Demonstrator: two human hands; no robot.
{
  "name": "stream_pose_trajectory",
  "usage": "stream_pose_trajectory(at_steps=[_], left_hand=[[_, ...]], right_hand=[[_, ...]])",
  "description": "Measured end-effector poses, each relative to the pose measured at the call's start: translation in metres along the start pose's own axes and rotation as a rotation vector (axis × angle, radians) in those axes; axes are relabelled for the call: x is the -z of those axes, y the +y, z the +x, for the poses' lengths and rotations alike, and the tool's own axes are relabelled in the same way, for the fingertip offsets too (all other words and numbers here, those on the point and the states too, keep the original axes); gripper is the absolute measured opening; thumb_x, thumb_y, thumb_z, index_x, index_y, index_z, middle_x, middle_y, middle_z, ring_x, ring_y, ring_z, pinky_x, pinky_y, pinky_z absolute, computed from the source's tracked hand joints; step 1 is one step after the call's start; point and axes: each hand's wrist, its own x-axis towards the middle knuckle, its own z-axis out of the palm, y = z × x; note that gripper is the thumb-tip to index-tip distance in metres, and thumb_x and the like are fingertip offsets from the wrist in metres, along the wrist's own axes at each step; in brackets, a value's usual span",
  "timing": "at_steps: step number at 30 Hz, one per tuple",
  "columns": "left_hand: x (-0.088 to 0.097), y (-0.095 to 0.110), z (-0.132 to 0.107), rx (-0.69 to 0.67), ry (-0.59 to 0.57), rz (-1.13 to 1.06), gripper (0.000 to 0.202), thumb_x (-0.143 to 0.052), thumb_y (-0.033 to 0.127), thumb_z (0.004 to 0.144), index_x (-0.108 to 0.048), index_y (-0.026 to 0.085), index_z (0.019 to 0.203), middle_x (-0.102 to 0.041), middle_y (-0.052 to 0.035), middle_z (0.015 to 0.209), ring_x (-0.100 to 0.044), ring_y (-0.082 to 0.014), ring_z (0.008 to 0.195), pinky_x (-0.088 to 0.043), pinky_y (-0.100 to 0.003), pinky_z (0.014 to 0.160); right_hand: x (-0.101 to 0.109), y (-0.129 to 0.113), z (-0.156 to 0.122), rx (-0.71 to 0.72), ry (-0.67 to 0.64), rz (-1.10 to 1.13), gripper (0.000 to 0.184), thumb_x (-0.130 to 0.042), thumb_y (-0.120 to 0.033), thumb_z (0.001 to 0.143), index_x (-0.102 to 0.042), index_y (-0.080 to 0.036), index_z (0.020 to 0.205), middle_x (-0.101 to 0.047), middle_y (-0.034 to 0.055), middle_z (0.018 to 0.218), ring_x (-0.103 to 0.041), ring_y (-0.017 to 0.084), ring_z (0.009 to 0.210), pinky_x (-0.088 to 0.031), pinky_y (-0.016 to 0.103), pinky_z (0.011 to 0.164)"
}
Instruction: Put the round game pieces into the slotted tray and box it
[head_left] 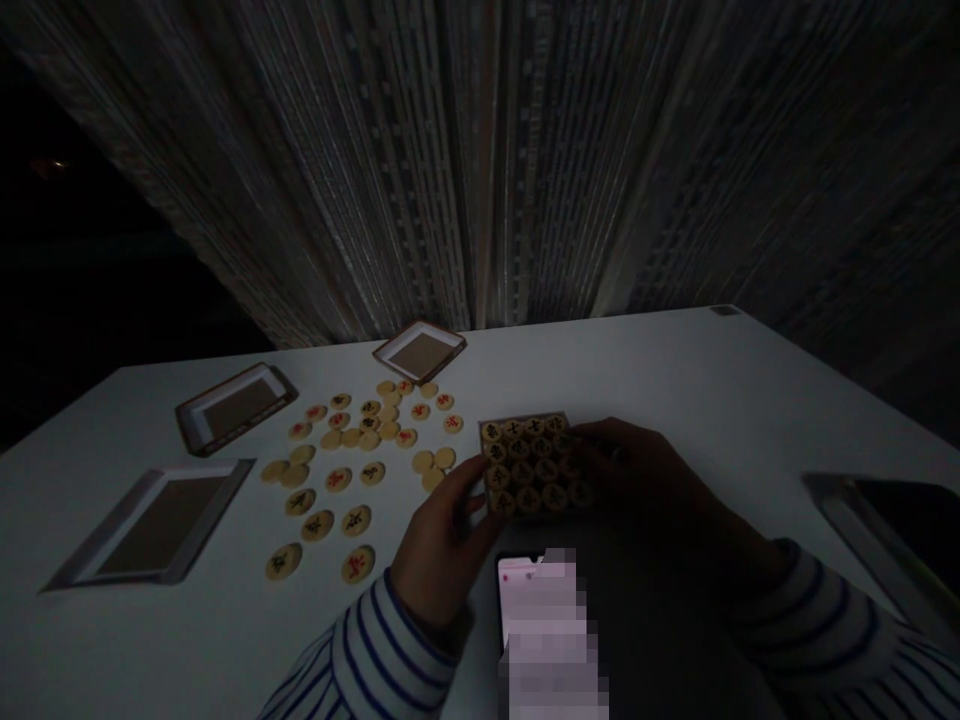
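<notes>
Both my hands are at a small square tray of wooden xiangqi pieces (529, 465), packed in rows with black characters showing. My left hand (442, 540) grips its near left side. My right hand (637, 470), deep in shadow, lies over its right side and covers part of the rows. To the left, several loose round pieces (337, 480) with red or black characters lie scattered on the white table (750, 400). Neither hand touches them.
Several shallow brown-lined trays (154, 525) sit on the table's left and far side, and a dark one (877, 530) sits at the right edge. A phone with a blurred, lit screen (536, 610) lies under my hands. A striped curtain (480, 150) hangs behind the table.
</notes>
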Motion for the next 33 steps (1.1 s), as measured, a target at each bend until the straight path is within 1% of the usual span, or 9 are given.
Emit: stream_pose_trajectory(at_steps=[9, 17, 23, 29, 33], left_hand=[[0.0013, 0.0006, -0.0013, 0.028, -0.023, -0.02, 0.048, -0.053, 0.02, 0.075, -0.043, 0.021, 0.122, -0.051, -0.0085, 0.127, -0.053, -0.0204, 0.111, -0.049, -0.037, 0.091], [0.001, 0.0035, -0.0022, 0.068, -0.025, -0.075, 0.047, -0.054, 0.02, 0.075, -0.044, 0.022, 0.121, -0.05, -0.0072, 0.129, -0.052, -0.0203, 0.112, -0.045, -0.039, 0.095], [0.002, 0.0044, -0.0018, 0.069, -0.023, -0.048, 0.047, -0.054, 0.021, 0.076, -0.044, 0.023, 0.121, -0.051, -0.0061, 0.127, -0.054, -0.0199, 0.111, -0.046, -0.038, 0.095], [0.0025, 0.0036, -0.0016, 0.052, -0.026, -0.035, 0.047, -0.055, 0.021, 0.076, -0.044, 0.023, 0.122, -0.051, -0.0064, 0.128, -0.051, -0.0202, 0.114, -0.044, -0.039, 0.097], [0.0021, 0.0029, -0.0024, 0.047, -0.031, -0.04, 0.047, -0.055, 0.022, 0.077, -0.044, 0.023, 0.122, -0.051, -0.006, 0.128, -0.05, -0.0195, 0.115, -0.044, -0.039, 0.097]], right_hand=[[-0.0022, 0.0045, -0.0002, -0.002, -0.018, 0.005, 0.027, -0.047, -0.031, 0.083, -0.064, -0.022, 0.102, -0.067, 0.0065, 0.095, -0.063, 0.02, 0.083, -0.052, 0.035, 0.072], [0.0002, -0.0009, 0.001, 0.007, -0.038, -0.056, 0.026, -0.046, -0.027, 0.083, -0.065, -0.019, 0.1, -0.066, 0.0076, 0.096, -0.062, 0.019, 0.084, -0.052, 0.035, 0.073], [0.0009, -0.0021, 0.0001, 0.024, -0.042, -0.035, 0.028, -0.047, -0.029, 0.084, -0.063, -0.021, 0.104, -0.066, 0.007, 0.096, -0.062, 0.019, 0.084, -0.052, 0.034, 0.071], [0.0, -0.0007, -0.001, 0.015, -0.047, 0.003, 0.027, -0.048, -0.027, 0.083, -0.064, -0.021, 0.104, -0.065, 0.0068, 0.096, -0.062, 0.018, 0.083, -0.052, 0.033, 0.071], [-0.0005, 0.0015, -0.0013, 0.017, -0.04, -0.021, 0.026, -0.048, -0.028, 0.083, -0.064, -0.021, 0.103, -0.065, 0.0067, 0.097, -0.062, 0.018, 0.084, -0.052, 0.034, 0.072]])
